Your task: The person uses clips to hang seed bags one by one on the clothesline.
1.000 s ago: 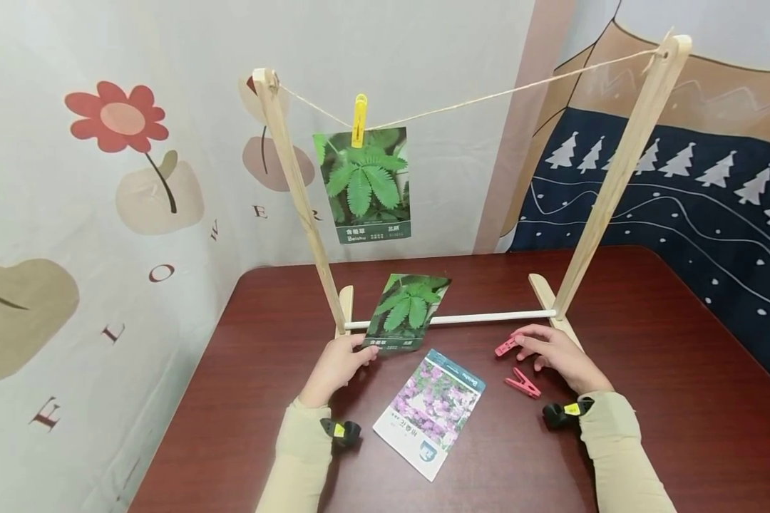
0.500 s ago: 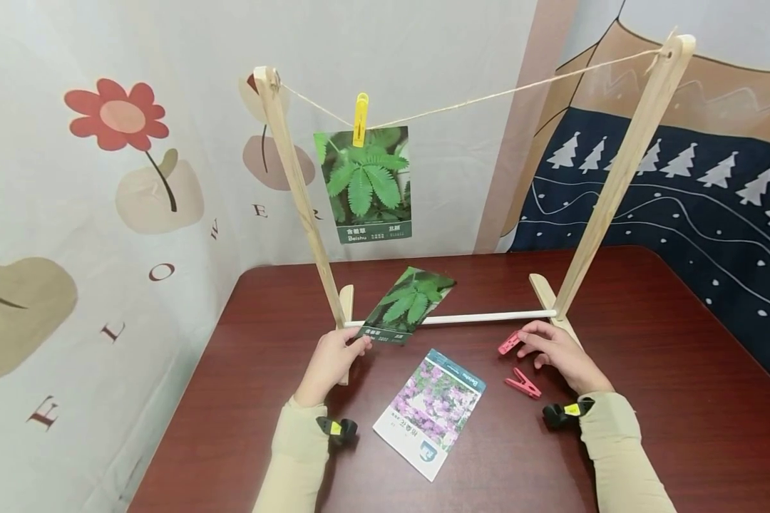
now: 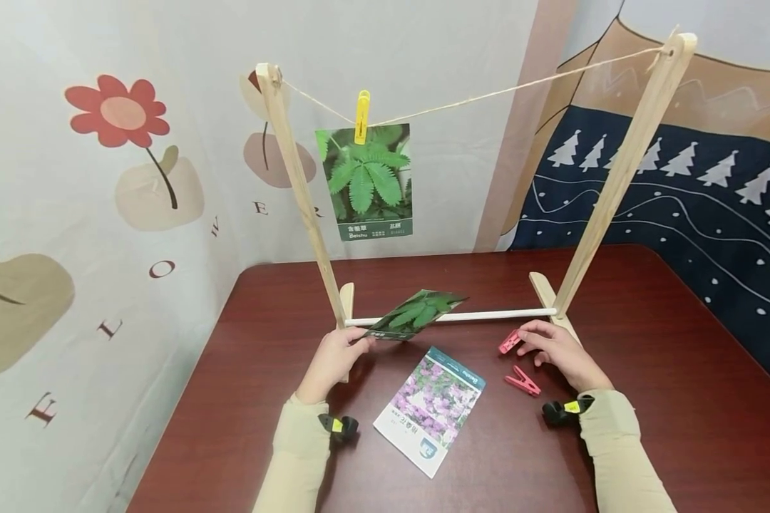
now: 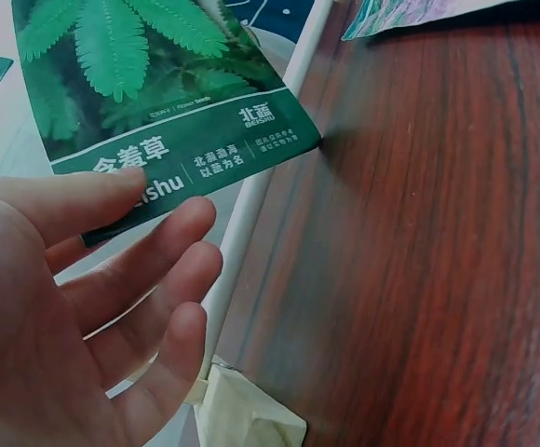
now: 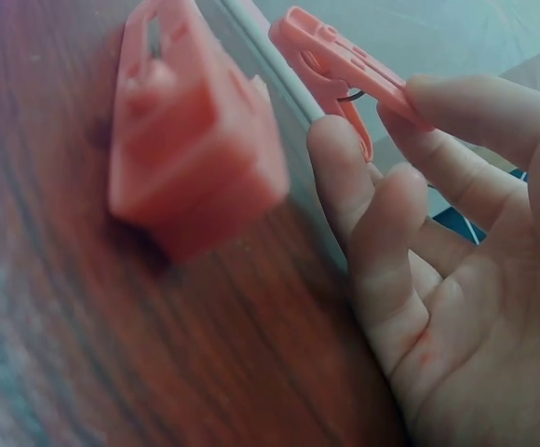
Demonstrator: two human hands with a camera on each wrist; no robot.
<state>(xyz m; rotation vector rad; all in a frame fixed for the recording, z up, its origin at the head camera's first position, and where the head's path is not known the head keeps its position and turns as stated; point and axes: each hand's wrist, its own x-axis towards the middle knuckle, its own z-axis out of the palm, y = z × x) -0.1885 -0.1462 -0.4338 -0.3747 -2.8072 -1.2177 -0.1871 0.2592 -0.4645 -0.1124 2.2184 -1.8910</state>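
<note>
At the left, the left hand (image 3: 334,360) pinches a leaf-pictured packet (image 3: 417,315) by a bottom corner, thumb over the printed face, the other fingers loosely apart. The packet tilts nearly flat, its long axis running away from that hand, rightward and toward the far side, crossing in front of the white rod (image 3: 500,314). Above and beyond it, a matching packet (image 3: 368,182) hangs from the string (image 3: 500,94) by a yellow clip (image 3: 362,117); the bare stretch of string lies right of that clip, higher than both hands. Nearer the person, a purple-flowered packet (image 3: 431,413) lies slantwise on the table (image 3: 680,442). Next comes a loose pink clip (image 3: 522,382), nearer the right hand (image 3: 561,356), which holds another pink clip (image 3: 510,342) between thumb and fingertip, its free end pointing left, well apart from the tilted packet.
</note>
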